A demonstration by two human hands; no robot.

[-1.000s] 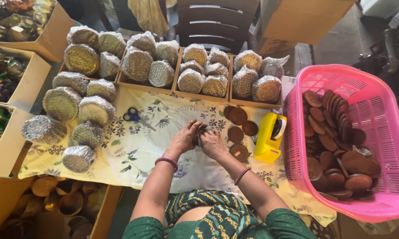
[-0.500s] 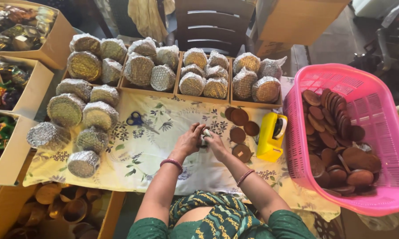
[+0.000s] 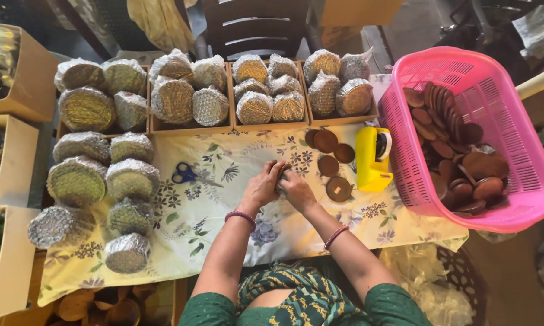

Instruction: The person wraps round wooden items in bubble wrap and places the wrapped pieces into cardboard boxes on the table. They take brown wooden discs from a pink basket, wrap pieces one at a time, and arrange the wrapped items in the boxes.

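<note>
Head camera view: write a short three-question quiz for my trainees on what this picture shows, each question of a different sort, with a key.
1. True or false: the blue-handled scissors lie on the flowered cloth to the left of the left hand.
2. Which thing stands between the loose brown discs and the pink basket?
A. a glass jar
B. a yellow tape dispenser
C. a green bucket
3. Fill in: the wrapped round bundles at the far edge of the table sit in shallow cardboard ____.

Key
1. True.
2. B.
3. Trays. The left hand and the right hand meet around a small thing; what it is cannot be told.
</note>
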